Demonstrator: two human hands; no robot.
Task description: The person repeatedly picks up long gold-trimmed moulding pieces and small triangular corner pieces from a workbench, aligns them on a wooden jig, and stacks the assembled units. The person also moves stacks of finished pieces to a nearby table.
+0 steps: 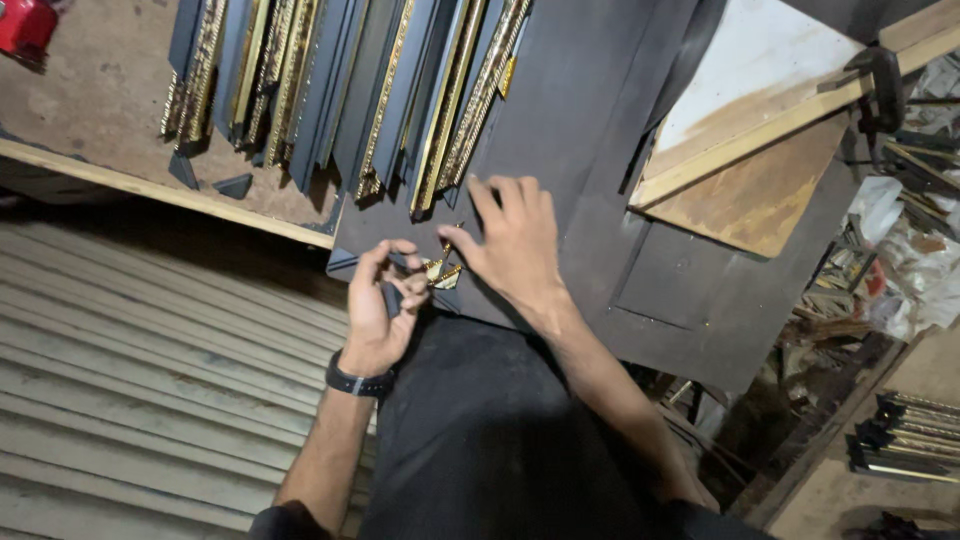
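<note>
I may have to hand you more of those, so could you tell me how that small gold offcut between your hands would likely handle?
The gold offcut looks short and moulded, so probably stiff and light. Pinched between the left hand and right hand, it seems easy to fumble. Its pointed mitred ends may chip.

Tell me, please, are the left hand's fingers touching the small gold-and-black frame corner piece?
Touching: the head view shows the left hand fingertips pinching the small gold-and-black frame corner piece.

Bare forearms, dark sleeves at upper arms; black wristband (358,383) on left wrist, dark trousers.
</note>
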